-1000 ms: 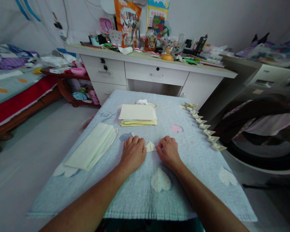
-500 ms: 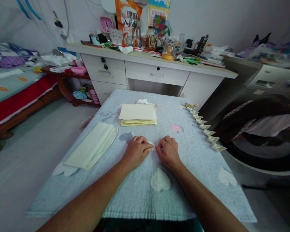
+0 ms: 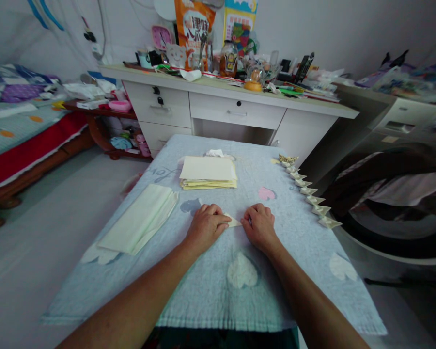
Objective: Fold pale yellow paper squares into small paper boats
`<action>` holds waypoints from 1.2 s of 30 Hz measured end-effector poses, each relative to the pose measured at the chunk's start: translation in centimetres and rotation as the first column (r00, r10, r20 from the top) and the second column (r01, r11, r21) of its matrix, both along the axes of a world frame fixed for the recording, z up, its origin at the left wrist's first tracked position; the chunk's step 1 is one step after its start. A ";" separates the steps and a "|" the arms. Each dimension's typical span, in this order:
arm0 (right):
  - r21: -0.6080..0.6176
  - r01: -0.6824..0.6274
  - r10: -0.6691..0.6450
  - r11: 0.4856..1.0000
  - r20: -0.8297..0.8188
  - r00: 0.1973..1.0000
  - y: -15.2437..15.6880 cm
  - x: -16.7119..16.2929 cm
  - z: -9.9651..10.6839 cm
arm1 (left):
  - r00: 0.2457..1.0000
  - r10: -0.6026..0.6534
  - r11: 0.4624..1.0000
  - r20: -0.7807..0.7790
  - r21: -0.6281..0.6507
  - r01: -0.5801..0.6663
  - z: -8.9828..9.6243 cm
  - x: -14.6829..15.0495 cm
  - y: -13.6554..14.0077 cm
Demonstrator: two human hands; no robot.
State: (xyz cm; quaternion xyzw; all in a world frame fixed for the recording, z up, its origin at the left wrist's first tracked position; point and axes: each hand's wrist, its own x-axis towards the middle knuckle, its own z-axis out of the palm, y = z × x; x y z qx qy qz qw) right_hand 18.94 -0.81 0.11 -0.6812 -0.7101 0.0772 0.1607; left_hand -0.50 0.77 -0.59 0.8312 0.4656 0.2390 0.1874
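A small piece of folded paper (image 3: 234, 221), cream and pointed at its right end, lies on the cloth-covered table between my hands. My left hand (image 3: 208, 225) presses its left part down, the thumb stretched along it and the other fingers curled. At the pointed tip, my right hand (image 3: 258, 227) has closed fingers with the fingertips touching the paper. Beyond my left hand sits a stack of cream paper sheets (image 3: 208, 169). Larger folded pale sheets (image 3: 140, 218) lie left of my left arm. Along the right edge runs a row of folded paper boats (image 3: 313, 199).
A pale blue cloth (image 3: 203, 291) with heart prints covers the table. White crumpled tissue (image 3: 215, 153) rests behind the stack. Farther back stands a cluttered white desk (image 3: 236, 110). A washing machine (image 3: 403, 126) is close on the right, a bed (image 3: 29, 126) on the left.
My right hand has slid slightly to the right, uncovering more of the folded paper's pointed end. The left hand stays pressed on the paper.
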 end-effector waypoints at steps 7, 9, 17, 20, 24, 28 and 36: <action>0.104 -0.046 0.043 0.994 0.024 0.999 -0.4 -0.3 -0.3 | 1.000 0.006 1.000 0.004 0.018 -0.006 -0.2 0.1 0.0; 0.131 -0.073 0.064 0.989 0.068 0.996 -0.6 -0.8 -0.3 | 1.000 0.006 1.000 0.003 0.018 -0.006 -0.1 0.2 0.0; 0.112 -0.062 0.047 0.992 0.129 0.991 -0.8 -1.4 -0.1 | 1.000 0.004 1.000 -0.005 0.014 -0.004 0.2 0.1 -0.1; 0.091 -0.041 0.029 0.995 0.127 0.991 -0.7 -0.7 -0.3 | 1.000 0.006 1.000 -0.005 0.012 -0.006 0.1 0.0 -0.1; 0.079 -0.002 -0.007 0.997 0.104 0.995 -0.6 0.6 -0.6 | 1.000 0.009 1.000 -0.005 0.007 -0.009 -0.2 0.0 0.0; 0.123 -0.007 0.004 0.992 0.031 1.000 -0.7 1.2 -0.3 | 1.000 0.013 1.000 0.000 -0.001 -0.013 -0.3 0.0 0.1; 0.134 -0.399 0.410 0.907 -0.071 0.909 -1.2 -0.8 0.4 | 1.000 0.002 1.000 -0.012 0.001 -0.002 -0.3 0.0 0.2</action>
